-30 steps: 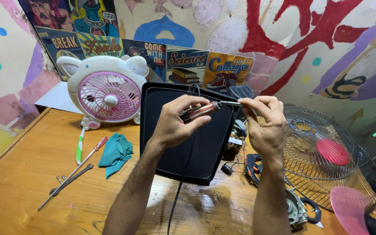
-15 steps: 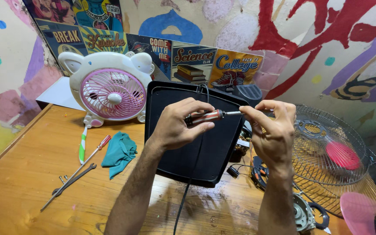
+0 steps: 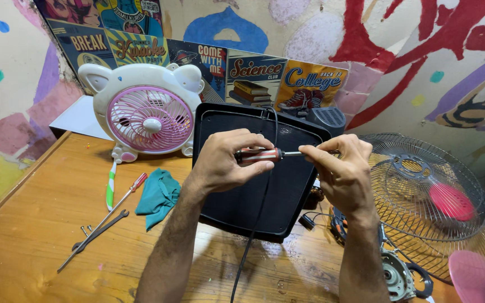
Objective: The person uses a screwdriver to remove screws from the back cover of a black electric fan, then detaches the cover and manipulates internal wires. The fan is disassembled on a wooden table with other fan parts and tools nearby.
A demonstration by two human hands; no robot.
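Head view, left hand (image 3: 228, 163) holding screwdriver (image 3: 260, 155)

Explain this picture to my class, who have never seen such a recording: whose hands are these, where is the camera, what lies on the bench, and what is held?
The camera sits on a person's head, looking down at their own bare hands. The left hand grips a screwdriver by its red handle; the right hand pinches its metal shaft. Below them a black panel stands on the wooden table. On the table lie a teal cloth, another screwdriver and a wrench. A small pink and white fan stands behind; a wire fan guard lies to the right.
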